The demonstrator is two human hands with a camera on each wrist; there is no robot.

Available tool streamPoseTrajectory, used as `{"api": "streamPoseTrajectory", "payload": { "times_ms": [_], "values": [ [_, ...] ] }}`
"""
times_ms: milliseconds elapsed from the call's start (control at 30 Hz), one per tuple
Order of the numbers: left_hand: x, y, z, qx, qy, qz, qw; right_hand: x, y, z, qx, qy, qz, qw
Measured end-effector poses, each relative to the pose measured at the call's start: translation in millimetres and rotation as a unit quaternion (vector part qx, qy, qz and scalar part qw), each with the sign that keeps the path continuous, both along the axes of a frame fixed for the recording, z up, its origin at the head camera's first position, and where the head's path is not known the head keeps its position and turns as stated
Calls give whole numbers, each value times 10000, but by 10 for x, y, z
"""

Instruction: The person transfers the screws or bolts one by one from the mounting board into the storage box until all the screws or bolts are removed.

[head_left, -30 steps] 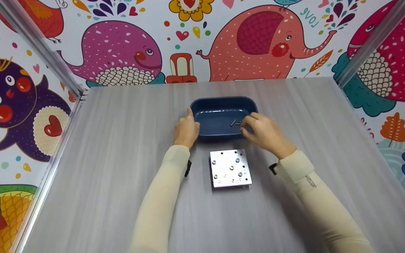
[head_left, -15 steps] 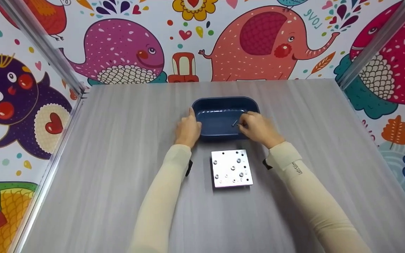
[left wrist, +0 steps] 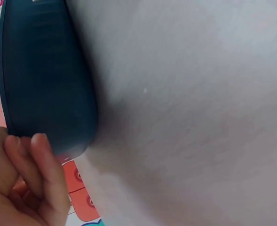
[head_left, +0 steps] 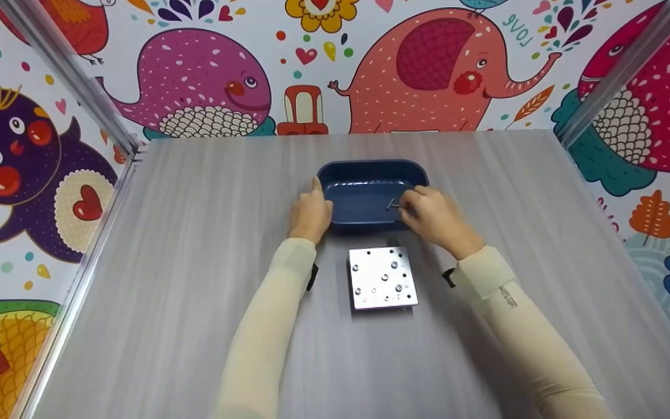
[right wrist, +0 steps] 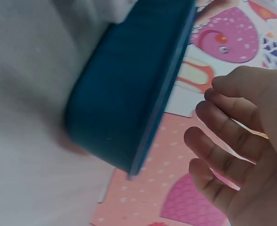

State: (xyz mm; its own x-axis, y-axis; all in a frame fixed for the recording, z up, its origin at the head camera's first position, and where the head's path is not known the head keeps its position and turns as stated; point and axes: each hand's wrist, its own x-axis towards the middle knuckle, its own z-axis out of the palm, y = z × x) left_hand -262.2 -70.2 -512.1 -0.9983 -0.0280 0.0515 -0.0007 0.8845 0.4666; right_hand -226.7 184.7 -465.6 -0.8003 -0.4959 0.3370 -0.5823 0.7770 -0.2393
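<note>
A dark blue tray (head_left: 357, 205) stands on the table, a few small screws (head_left: 392, 205) lying inside near its right end. My left hand (head_left: 310, 216) grips the tray's left end; its curled fingers (left wrist: 49, 160) touch the outer wall in the left wrist view. Over the right end is my right hand (head_left: 437, 216), thumb and forefinger tips close together beside the screws. In the right wrist view its fingers (right wrist: 223, 129) are bent above the rim. Whether a screw is between those fingertips cannot be seen.
In front of the tray lies a square silver metal plate (head_left: 378, 285) with holes and several bolts in it. The grey table (head_left: 195, 233) ends at a wall with printed cartoon animals (head_left: 416, 70). Metal posts (head_left: 620, 70) stand at the back corners.
My right hand dipped left over the screws half a second ago and has since drawn back right. The screws shifted slightly. The left hand has kept its place on the tray.
</note>
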Motion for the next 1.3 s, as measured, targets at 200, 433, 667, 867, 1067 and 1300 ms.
{"api": "streamPoseTrajectory", "payload": {
  "times_ms": [200,433,667,867,1067,1300],
  "values": [
    [0,-10,-3,51,37,-31,10000,273,21,82,-87,628,301,9975],
    [3,-14,-1,95,16,-14,10000,642,36,110,-221,1160,555,9915],
    [-7,-9,-11,92,8,30,10000,922,32,147,15,1153,646,9912],
    [-17,-9,-7,101,-30,35,9999,986,-57,41,-13,1140,775,9905],
    [-8,1,0,96,-90,81,9999,1006,-199,-146,-89,925,1070,9899],
    [-3,12,-4,33,-10,105,9999,1051,-360,-398,177,805,1125,9902]
  ]
}}
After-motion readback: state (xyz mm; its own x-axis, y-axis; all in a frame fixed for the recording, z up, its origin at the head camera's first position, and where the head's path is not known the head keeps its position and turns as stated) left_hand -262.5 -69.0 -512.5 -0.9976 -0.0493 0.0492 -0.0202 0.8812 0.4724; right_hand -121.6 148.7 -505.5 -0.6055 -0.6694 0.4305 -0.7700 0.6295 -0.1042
